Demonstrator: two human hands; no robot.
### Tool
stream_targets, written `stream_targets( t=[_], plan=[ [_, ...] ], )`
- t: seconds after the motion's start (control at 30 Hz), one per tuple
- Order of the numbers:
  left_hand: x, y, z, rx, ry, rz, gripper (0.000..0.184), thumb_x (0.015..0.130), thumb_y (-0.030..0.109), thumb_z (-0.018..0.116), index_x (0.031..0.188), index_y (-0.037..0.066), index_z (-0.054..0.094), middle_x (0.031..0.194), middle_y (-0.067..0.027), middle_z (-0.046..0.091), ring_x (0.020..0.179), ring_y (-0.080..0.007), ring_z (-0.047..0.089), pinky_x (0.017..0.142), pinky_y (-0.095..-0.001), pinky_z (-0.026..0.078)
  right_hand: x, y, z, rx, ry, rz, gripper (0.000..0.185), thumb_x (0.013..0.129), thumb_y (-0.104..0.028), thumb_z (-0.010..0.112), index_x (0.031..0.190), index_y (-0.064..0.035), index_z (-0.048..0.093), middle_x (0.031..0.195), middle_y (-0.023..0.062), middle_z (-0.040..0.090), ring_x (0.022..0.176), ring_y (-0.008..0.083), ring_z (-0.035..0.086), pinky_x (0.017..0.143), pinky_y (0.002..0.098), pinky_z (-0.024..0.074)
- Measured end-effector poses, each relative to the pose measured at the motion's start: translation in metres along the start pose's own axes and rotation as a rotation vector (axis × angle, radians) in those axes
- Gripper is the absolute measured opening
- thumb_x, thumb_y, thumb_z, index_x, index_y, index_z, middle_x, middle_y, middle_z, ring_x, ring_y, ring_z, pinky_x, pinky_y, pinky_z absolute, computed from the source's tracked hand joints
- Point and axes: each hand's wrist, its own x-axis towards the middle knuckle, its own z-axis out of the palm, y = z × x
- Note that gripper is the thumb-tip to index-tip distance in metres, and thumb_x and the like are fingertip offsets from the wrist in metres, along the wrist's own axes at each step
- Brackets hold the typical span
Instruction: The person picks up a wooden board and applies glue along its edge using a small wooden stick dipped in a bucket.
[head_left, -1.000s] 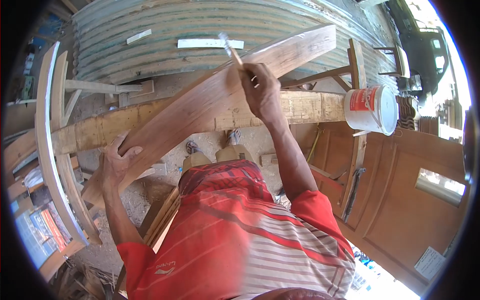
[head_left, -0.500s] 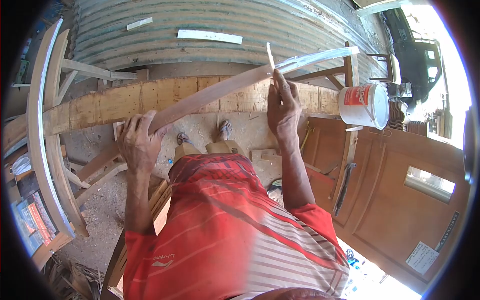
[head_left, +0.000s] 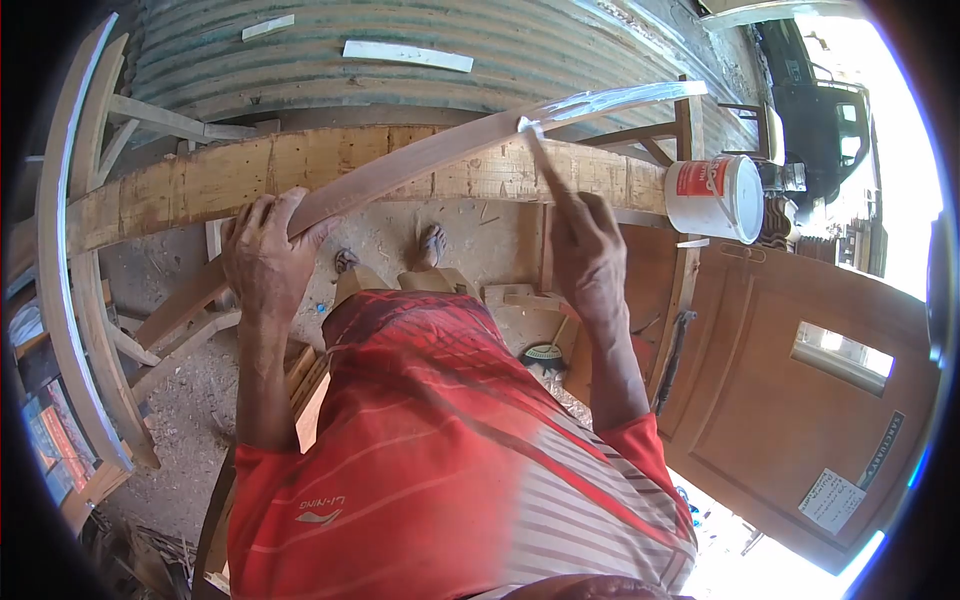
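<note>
My left hand is wrapped round a long wooden board that slants across a thick timber beam. Wet-looking white paste coats the far right stretch of the board's upper edge. In my right hand is a narrow wooden stick, its white-smeared tip touching the board where the coated stretch begins. My right fingers are closed round the stick's lower end. To the right, a white bucket with a red label sits at the beam's end.
At left, another long board with a white edge leans over the beam. Two pale offcuts lie on the corrugated metal sheet. A panelled wooden door stands at right. Wood shavings litter the floor.
The stick in my right hand has swung from upright to pointing forward-left, its tip now lower on the board. My right hand has moved down and slightly right. My left hand keeps its grip.
</note>
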Motion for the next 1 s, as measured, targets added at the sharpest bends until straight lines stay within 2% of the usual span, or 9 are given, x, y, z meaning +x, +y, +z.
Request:
stream_targets(
  t=[0.13,0.2,0.27,0.5,0.6,0.67,0.73,0.93,1.0],
  plan=[
    [0.000,-0.001,0.002,0.003,0.028,-0.001,0.052,0.080,0.041,0.089,0.120,0.011,0.075,0.105,-0.0105,0.074,0.103,-0.0325,0.071,0.091,-0.0472,0.053,0.014,0.026,0.018,-0.012,-0.050,-0.147,0.042,0.097,-0.004,0.070,0.137,-0.0145,0.072,0.106,0.0142,0.069,0.086,0.0341,0.071,0.076,0.0453,0.0576],
    [0.000,0.001,0.000,-0.011,0.006,-0.035,0.053,0.080,0.042,0.089,0.120,0.011,0.074,0.107,-0.0111,0.074,0.103,-0.0331,0.071,0.092,-0.0478,0.053,0.016,0.063,0.023,-0.028,-0.004,-0.119,0.045,0.098,-0.004,0.068,0.142,-0.0165,0.069,0.104,0.0142,0.069,0.083,0.0356,0.070,0.071,0.0476,0.0564],
    [0.000,0.003,-0.002,-0.004,-0.010,-0.065,0.053,0.081,0.043,0.088,0.120,0.010,0.074,0.108,-0.0117,0.074,0.103,-0.0336,0.071,0.092,-0.0484,0.053,0.031,0.072,-0.002,-0.077,-0.127,0.080,0.046,0.101,-0.004,0.066,0.145,-0.0178,0.067,0.104,0.0162,0.069,0.084,0.0357,0.071,0.071,0.0475,0.0565],
    [0.001,0.011,-0.003,0.049,-0.043,-0.103,0.054,0.082,0.042,0.088,0.122,0.010,0.072,0.112,-0.0130,0.073,0.107,-0.0353,0.069,0.094,-0.0500,0.052,0.039,0.082,-0.001,0.041,0.029,-0.067,0.043,0.105,-0.005,0.062,0.147,-0.0135,0.065,0.099,0.0184,0.068,0.081,0.0371,0.069,0.072,0.0490,0.0537],
    [0.001,0.014,-0.004,0.053,-0.053,-0.116,0.054,0.082,0.042,0.088,0.122,0.009,0.072,0.113,-0.0131,0.073,0.109,-0.0363,0.069,0.095,-0.0502,0.052,0.036,0.090,0.004,0.057,-0.043,0.071,0.051,0.103,-0.005,0.062,0.152,-0.0179,0.058,0.102,0.0161,0.066,0.085,0.0390,0.070,0.069,0.0517,0.0555],
    [0.003,0.014,-0.003,0.050,-0.054,-0.133,0.054,0.082,0.041,0.088,0.122,0.008,0.072,0.113,-0.0133,0.072,0.109,-0.0369,0.069,0.095,-0.0502,0.052,0.028,0.084,0.004,0.094,-0.090,-0.058,0.053,0.101,-0.002,0.062,0.153,-0.0157,0.058,0.101,0.0169,0.065,0.078,0.0371,0.068,0.067,0.0511,0.0551],
    [0.001,0.014,-0.003,0.041,-0.068,-0.160,0.054,0.081,0.040,0.089,0.122,0.008,0.072,0.113,-0.0136,0.072,0.109,-0.0375,0.068,0.095,-0.0500,0.052,0.030,0.074,-0.009,0.189,-0.139,-0.219,0.051,0.101,-0.001,0.062,0.151,-0.0116,0.059,0.101,0.0179,0.066,0.079,0.0348,0.069,0.068,0.0492,0.0557],
    [0.003,0.021,-0.005,0.030,-0.063,-0.167,0.054,0.081,0.035,0.090,0.122,0.006,0.071,0.113,-0.0148,0.071,0.108,-0.0381,0.067,0.095,-0.0497,0.051,0.066,0.144,-0.016,0.012,0.048,0.025,0.040,0.103,0.000,0.060,0.143,-0.0035,0.062,0.098,0.0206,0.068,0.088,0.0358,0.072,0.070,0.0485,0.0566],
    [0.003,0.022,-0.004,0.015,-0.072,-0.184,0.054,0.081,0.035,0.090,0.122,0.006,0.071,0.114,-0.0148,0.070,0.109,-0.0381,0.067,0.095,-0.0495,0.052,0.056,0.140,-0.005,0.104,-0.031,-0.007,0.040,0.103,-0.001,0.061,0.143,-0.0032,0.062,0.100,0.0210,0.069,0.086,0.0367,0.072,0.070,0.0494,0.0569]
  ],
)
